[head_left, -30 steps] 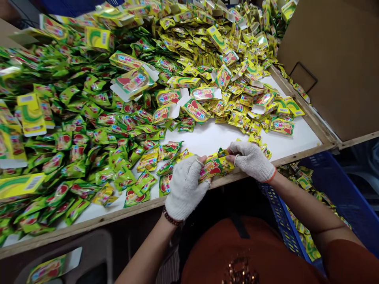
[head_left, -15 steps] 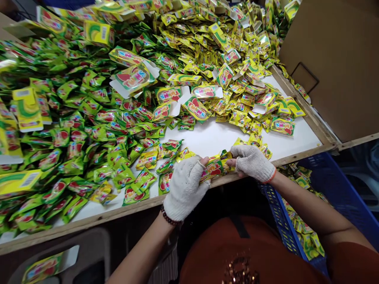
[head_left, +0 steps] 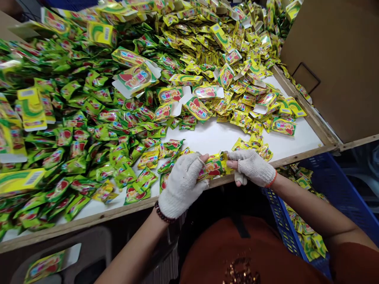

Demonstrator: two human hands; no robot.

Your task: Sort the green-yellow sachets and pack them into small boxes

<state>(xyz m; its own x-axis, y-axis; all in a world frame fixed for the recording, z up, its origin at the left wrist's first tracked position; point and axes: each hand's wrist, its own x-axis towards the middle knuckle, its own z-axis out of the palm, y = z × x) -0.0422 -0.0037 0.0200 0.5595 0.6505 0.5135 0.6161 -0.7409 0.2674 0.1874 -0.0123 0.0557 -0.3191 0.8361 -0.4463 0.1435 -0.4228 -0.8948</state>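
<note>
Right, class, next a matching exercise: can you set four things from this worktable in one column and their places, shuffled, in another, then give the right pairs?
1. beaded bracelet
2. printed carton
3. green watermelon sachets
4. blue perforated crate

A. heaped on the left side of the white tabletop
B. lower right, below the tabletop
C. worn on the left arm
D. between the left hand and the right hand

Pairs: 1-C, 2-D, 3-A, 4-B
</note>
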